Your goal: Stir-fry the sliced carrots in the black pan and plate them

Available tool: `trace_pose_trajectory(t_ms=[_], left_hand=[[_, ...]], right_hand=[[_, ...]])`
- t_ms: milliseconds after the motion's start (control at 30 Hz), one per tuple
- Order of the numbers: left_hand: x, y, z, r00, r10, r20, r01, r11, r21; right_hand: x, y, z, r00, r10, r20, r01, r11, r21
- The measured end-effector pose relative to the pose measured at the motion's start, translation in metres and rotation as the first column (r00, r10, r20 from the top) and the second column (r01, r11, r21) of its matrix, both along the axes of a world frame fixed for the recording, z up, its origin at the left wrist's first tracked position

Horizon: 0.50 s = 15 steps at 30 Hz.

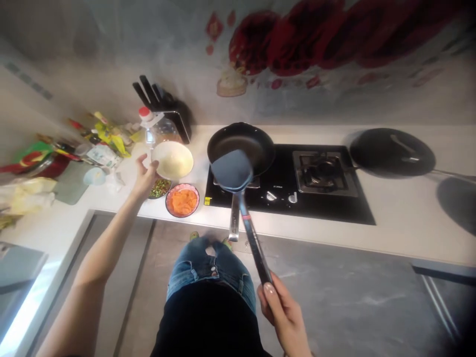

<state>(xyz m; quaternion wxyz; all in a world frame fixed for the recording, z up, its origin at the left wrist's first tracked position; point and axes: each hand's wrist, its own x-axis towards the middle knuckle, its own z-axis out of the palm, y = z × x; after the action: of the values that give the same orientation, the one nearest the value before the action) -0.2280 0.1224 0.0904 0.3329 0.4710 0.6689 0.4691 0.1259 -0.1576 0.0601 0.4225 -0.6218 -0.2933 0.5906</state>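
Note:
My right hand (284,315) is wrapped round the handle of a dark spatula (232,171). Its broad head is raised and overlaps the near side of a black frying pan (241,136) on the left burner. The pan's metal handle points toward me. At the left, my left hand (146,176) has thumb and forefinger apart, with the thumb at the left rim of a white bowl (173,159) of pale yellow contents. Below that hand, a bowl of chopped green and red bits (159,189) is partly hidden. Beside it stands a bowl of orange slices (183,200).
A black gas hob (282,193) is set in the white counter; a lidded black wok (392,152) stands right of it. Behind the white bowl are a red-capped bottle (146,115) and a knife block (182,121). Bottles and packets (106,148) crowd the left corner.

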Motion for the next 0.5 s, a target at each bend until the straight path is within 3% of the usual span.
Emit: trace_pose_trajectory(t_ms=[100, 233, 367, 500], left_hand=[[-0.034, -0.036, -0.033, 0.995, 0.092, -0.048, -0.094, 0.995, -0.041], [-0.058, -0.061, -0.071, 0.972, 0.080, -0.223, -0.100, 0.992, -0.080], [-0.064, -0.067, -0.092, 0.911, -0.007, -0.413, -0.046, 0.992, -0.117], [-0.060, -0.063, -0.103, 0.809, -0.119, -0.575, 0.076, 0.992, -0.098]], right_hand=[[-0.031, 0.009, -0.007, 0.958, 0.135, 0.253, -0.160, 0.983, 0.085], [-0.080, 0.025, -0.027, 0.819, 0.231, 0.525, -0.348, 0.928, 0.135], [-0.132, 0.034, -0.044, 0.629, 0.256, 0.734, -0.429, 0.902, 0.053], [-0.177, 0.047, -0.042, 0.447, 0.318, 0.836, -0.419, 0.900, -0.118]])
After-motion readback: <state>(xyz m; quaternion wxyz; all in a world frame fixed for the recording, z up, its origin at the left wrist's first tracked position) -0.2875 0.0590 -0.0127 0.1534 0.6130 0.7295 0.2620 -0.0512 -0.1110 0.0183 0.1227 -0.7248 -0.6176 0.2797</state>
